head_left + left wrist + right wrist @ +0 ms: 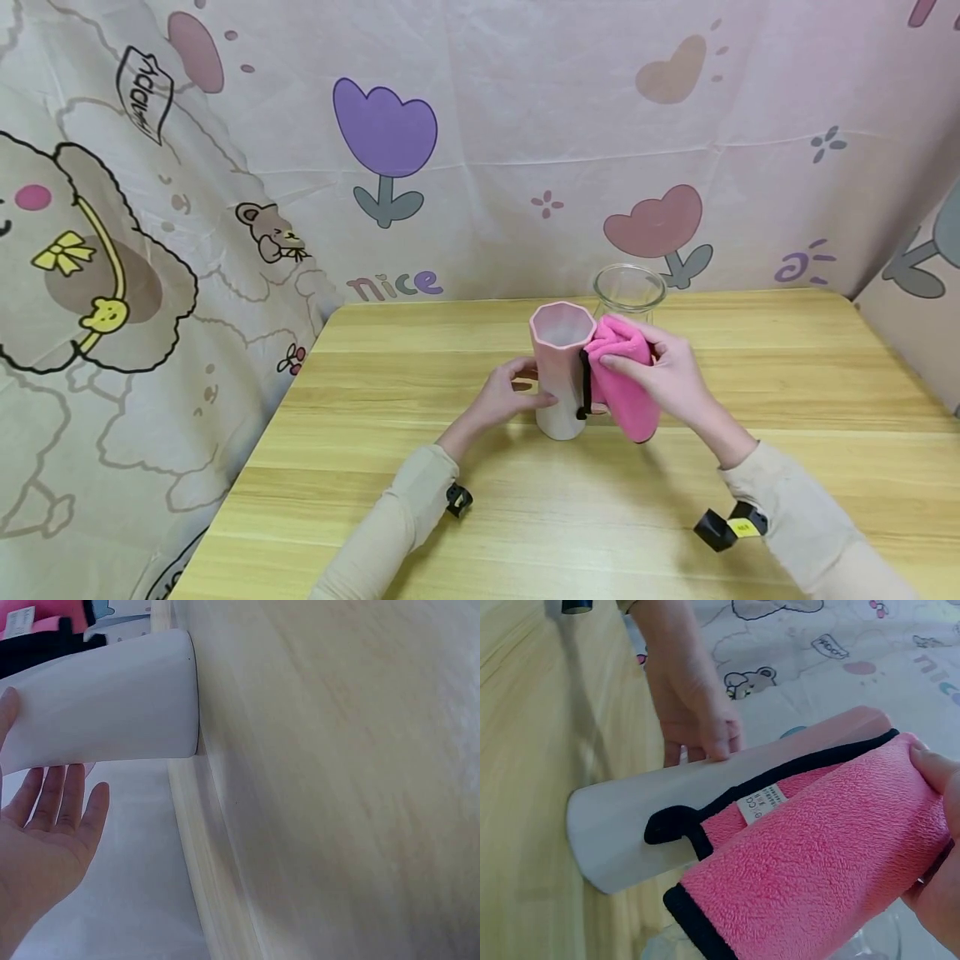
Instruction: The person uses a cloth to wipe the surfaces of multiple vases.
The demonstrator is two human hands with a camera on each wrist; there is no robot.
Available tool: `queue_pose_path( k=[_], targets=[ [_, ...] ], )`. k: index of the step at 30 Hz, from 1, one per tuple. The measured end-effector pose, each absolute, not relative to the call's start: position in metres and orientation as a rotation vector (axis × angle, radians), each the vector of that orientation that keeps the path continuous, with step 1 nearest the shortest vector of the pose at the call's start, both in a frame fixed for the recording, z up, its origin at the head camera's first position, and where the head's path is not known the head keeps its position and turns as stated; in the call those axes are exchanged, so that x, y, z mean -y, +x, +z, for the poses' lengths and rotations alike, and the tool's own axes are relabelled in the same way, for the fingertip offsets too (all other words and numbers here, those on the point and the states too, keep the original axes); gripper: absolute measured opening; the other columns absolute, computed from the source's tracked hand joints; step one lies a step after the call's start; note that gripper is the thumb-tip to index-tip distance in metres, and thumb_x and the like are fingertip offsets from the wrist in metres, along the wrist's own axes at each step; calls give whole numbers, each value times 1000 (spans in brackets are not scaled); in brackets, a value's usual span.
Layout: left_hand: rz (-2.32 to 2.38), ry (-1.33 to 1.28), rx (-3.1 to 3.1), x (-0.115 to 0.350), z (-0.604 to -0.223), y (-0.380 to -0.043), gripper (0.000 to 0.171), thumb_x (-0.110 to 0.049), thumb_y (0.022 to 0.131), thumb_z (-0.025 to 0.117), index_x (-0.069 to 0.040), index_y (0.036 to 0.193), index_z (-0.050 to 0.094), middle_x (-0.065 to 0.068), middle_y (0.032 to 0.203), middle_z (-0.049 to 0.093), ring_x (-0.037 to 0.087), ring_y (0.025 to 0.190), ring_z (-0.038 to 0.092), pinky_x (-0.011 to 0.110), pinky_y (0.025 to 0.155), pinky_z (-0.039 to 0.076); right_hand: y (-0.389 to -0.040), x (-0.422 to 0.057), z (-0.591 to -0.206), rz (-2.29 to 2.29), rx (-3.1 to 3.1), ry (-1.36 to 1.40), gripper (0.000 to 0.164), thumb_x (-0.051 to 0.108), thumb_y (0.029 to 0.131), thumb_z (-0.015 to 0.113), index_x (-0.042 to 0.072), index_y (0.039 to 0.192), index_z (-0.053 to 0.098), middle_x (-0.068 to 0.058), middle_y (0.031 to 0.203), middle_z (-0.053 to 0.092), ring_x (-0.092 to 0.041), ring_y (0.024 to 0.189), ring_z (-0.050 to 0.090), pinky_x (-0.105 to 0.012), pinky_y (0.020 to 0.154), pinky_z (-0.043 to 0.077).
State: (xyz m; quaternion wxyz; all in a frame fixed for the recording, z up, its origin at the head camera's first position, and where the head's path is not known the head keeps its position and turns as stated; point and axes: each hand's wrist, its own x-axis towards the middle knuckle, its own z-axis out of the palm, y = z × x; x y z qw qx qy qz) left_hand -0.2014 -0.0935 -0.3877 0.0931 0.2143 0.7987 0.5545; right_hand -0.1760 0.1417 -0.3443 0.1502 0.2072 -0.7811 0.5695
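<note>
A tall vase with a faceted rim, pink above and white below, stands upright on the table. My left hand holds its left side, thumb at the front and fingers behind. In the left wrist view the fingertips meet the side of the vase. My right hand grips a folded pink towel with black edging, which lies along the vase's right side. A white label shows on the towel in the right wrist view. The vase's far side is hidden.
Behind the towel and right hand stands a clear glass vessel, its lower part mostly hidden. The wooden table reaches back to a printed cloth, which also hangs on the left. Small black devices are strapped to both wrists.
</note>
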Motion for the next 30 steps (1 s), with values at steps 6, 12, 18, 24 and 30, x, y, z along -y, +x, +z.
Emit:
queue_pose_path(
  k=[6, 12, 18, 24, 30],
  targets=[
    [1592, 666, -2424, 96, -414, -217, 56, -17, 73, 75, -6, 123, 53, 8, 117, 59, 22, 107, 54, 39, 93, 44, -172, -145, -337, 1680, 2169, 578, 51, -2, 74, 71, -1, 123, 55, 9, 116, 60, 3, 97, 57, -13, 80, 48],
    [1380, 670, -2664, 88, -408, -206, 70, -34, 67, 79, -9, 125, 49, 3, 117, 58, 17, 105, 55, 38, 90, 46, -172, -157, -344, 1611, 2222, 554, 51, 0, 75, 71, -1, 123, 54, 2, 120, 59, 6, 102, 54, -11, 82, 45],
    [1229, 470, -2973, 68, -404, -194, 86, -52, 58, 79, -10, 126, 46, 2, 113, 57, 21, 102, 56, 34, 79, 49, -171, -169, -357, 1551, 2271, 489, 51, 3, 75, 72, 0, 123, 55, -10, 123, 57, 9, 102, 52, -8, 82, 44],
    [1204, 282, -3148, 52, -407, -187, 81, -55, 55, 78, -12, 116, 47, -1, 102, 52, 13, 89, 51, 26, 68, 46, -171, -175, -364, 1490, 2296, 464, 51, 3, 74, 73, 1, 122, 55, -18, 122, 55, 12, 102, 50, -5, 82, 42],
    [1267, 263, -3184, 48, -410, -187, 71, -51, 58, 78, -12, 109, 48, -3, 95, 53, 12, 83, 52, 24, 65, 45, -171, -177, -368, 1501, 2313, 477, 51, 4, 75, 72, 1, 123, 55, -20, 122, 55, 12, 103, 49, -5, 85, 40]
  ],
)
